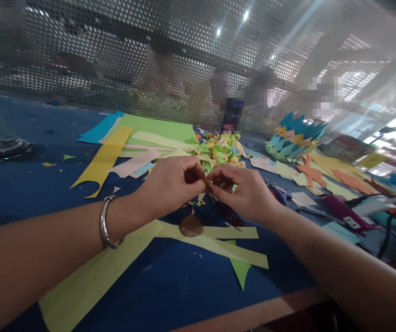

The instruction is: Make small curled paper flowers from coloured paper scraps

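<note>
In the middle of the head view, my left hand [175, 184] and my right hand [244, 191] meet fingertip to fingertip. Between them they pinch a small yellow paper piece [208, 181], mostly hidden by the fingers. Just below lies a round brown disc [191, 226] on pale yellow paper strips [232, 249]. Under my left forearm is a wider pale yellow sheet [104, 272]. Behind the hands rises a pile of small cut paper pieces [223, 150], mostly green, yellow and orange. Scissors, partly hidden, seem to lie beneath my right hand.
A yellow strip with a round cut-out [106, 159] and green sheets [156, 124] lie at the back left. On the right are a layered paper crown-like ring [294, 138], orange paper scraps [311, 171] and a purple glue gun [348, 213]. A perforated metal screen [115, 60] stands behind.
</note>
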A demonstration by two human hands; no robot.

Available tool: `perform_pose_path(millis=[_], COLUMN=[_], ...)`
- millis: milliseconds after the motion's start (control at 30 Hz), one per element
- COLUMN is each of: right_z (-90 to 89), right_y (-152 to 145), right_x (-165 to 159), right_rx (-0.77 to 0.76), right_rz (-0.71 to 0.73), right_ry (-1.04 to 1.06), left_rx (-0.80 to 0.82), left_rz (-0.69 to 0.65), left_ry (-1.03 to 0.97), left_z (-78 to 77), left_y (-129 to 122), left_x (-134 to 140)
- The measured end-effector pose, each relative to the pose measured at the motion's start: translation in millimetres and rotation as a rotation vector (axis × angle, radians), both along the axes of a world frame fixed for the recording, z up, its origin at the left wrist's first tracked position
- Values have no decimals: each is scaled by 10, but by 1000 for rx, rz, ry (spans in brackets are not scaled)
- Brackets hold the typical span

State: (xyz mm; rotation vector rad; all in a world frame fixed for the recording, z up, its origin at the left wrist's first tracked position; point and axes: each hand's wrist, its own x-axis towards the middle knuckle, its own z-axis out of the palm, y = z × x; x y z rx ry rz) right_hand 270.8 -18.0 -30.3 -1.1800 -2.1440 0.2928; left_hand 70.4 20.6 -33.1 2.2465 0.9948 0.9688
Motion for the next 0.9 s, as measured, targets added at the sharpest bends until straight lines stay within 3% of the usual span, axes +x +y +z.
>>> perform_pose_path(millis=[367, 633, 900], right_z=[4, 56, 34], right_y=[4, -59, -20], right_x=[-17, -32, -7], right_rx=[-40, -76, -43], right_rz=[-1, 22, 15], right_ry=[-19, -25, -41], left_rx=[-55, -240, -137], left_rz=[-59, -131, -65], left_ry=[36, -68, -68], left_z=[-40, -33, 8], left_y=[24, 57, 59], left_x=[-4, -29, -32])
